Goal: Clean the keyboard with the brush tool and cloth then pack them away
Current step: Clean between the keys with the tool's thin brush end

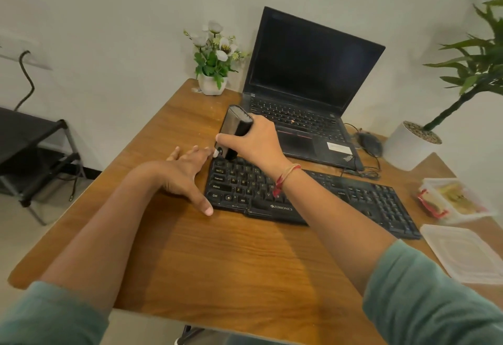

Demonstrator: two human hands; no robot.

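A black keyboard (326, 197) lies across the middle of the wooden table (217, 257). My right hand (255, 140) grips a dark, boxy brush tool (235, 127), held upright with its lower end on the keyboard's far left corner. My left hand (187, 176) rests flat on the table against the keyboard's left edge, with straight fingers and the thumb at the near corner. At the table's right edge sits an open clear plastic box (460, 200) with yellow contents, perhaps a cloth, and its lid (465, 252) lies beside it.
An open black laptop (307, 94) stands behind the keyboard. A mouse (370, 142) with a cable lies to its right. A white flower pot (212, 83) sits at the table's far corner, a potted plant (411, 143) at right. A black rack (32, 154) stands left of the table.
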